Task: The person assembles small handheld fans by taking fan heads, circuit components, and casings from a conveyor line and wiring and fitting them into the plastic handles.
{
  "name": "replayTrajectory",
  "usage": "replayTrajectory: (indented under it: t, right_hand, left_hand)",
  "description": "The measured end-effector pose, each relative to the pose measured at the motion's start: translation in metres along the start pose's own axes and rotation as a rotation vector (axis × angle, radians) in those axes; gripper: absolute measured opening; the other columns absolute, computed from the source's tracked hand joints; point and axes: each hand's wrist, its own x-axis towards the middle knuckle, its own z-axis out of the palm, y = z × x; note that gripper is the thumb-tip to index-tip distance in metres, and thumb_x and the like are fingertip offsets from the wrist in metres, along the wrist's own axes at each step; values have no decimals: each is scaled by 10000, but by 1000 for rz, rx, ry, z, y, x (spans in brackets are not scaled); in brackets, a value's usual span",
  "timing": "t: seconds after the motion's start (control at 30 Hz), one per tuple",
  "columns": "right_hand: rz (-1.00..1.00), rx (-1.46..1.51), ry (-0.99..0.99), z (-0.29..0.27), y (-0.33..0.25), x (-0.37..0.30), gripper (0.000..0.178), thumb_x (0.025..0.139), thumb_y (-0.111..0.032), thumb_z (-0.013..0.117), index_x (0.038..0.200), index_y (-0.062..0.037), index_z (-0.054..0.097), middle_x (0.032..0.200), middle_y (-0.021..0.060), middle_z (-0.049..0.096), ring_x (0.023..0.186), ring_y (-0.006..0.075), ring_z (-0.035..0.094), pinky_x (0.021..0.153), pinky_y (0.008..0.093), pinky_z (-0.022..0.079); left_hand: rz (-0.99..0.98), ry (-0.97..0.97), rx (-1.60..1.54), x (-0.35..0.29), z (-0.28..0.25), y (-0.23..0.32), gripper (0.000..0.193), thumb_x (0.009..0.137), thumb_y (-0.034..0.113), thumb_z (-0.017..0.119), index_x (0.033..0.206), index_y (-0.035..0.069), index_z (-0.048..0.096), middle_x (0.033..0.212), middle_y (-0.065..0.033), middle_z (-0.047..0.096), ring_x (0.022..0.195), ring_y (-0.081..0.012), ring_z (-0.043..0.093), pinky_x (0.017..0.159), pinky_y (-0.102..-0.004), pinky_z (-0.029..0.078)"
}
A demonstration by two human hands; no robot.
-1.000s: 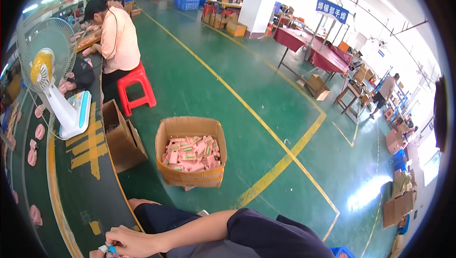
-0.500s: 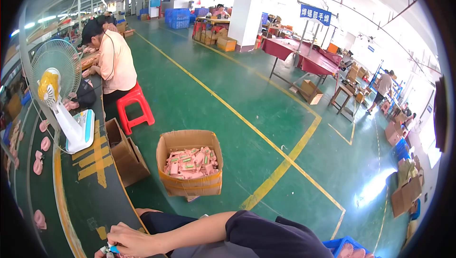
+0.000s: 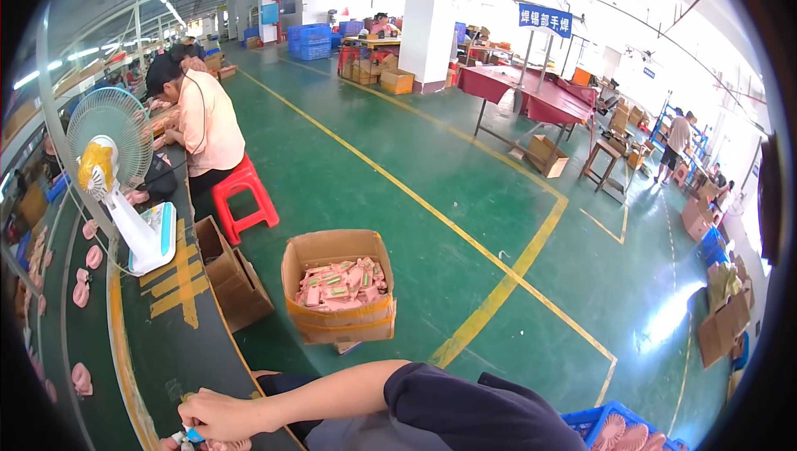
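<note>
The floor (image 3: pixel 432 194) is gleaming, smooth and glossy, while the stool (image 3: pixel 237 186) is showing slick plastic! The fan (image 3: pixel 148 242) is flashing smooth plastic too, the box (image 3: pixel 350 325) is looking dull in matt cardboard, the sleeve (image 3: pixel 469 405) is creasing as matt cloth, and the blue piece (image 3: pixel 193 434) is looking like plastic.

A head-worn fisheye looks down over the right hand (image 3: pixel 217 414) and floor (image 3: pixel 432 285).

Room along bench (image 3: pixel 162 339), fan (image 3: pixel 126 209) standing beyond

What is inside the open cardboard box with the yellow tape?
The cardboard box holds a heap of pink parts, some showing green strips. What lies beneath the top layer is covered and cannot be seen.
</note>
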Motion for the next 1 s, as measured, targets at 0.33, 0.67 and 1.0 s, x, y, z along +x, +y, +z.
replayTrajectory:
  t: [0.33, 0.67, 1.0]
  right_hand:
    - [-158, 158, 17, 40, 2, 10, 133, 702, -110, 699, 710, -21, 600, 688, 180, 613, 665, 352, 615, 600, 427, 464]
    - [-109, 8, -14, -25, -3, -24, 224, 664, 87, 664, 845, -40, 630, 927, 89, 629, 841, 268, 563, 735, 336, 434]
    - [-434, -169, 54, -1, 6, -12, 243, 629, 63, 695, 825, -62, 628, 796, 45, 629, 788, 223, 571, 743, 364, 392]
  left_hand:
    - [36, 97, 63, -28, -26, -9, 274, 976, 118, 552, 1212, -17, 583, 1078, -75, 644, 966, -147, 606, 845, -286, 495]
    - [26, 8, 166, -10, 13, 40, 121, 867, -23, 633, 988, -25, 620, 830, -107, 594, 695, -199, 608, 596, -300, 481]
    - [1, 79, 260, -24, 8, 32, 156, 839, -31, 631, 993, -6, 621, 843, -112, 596, 666, -263, 595, 579, -343, 480]
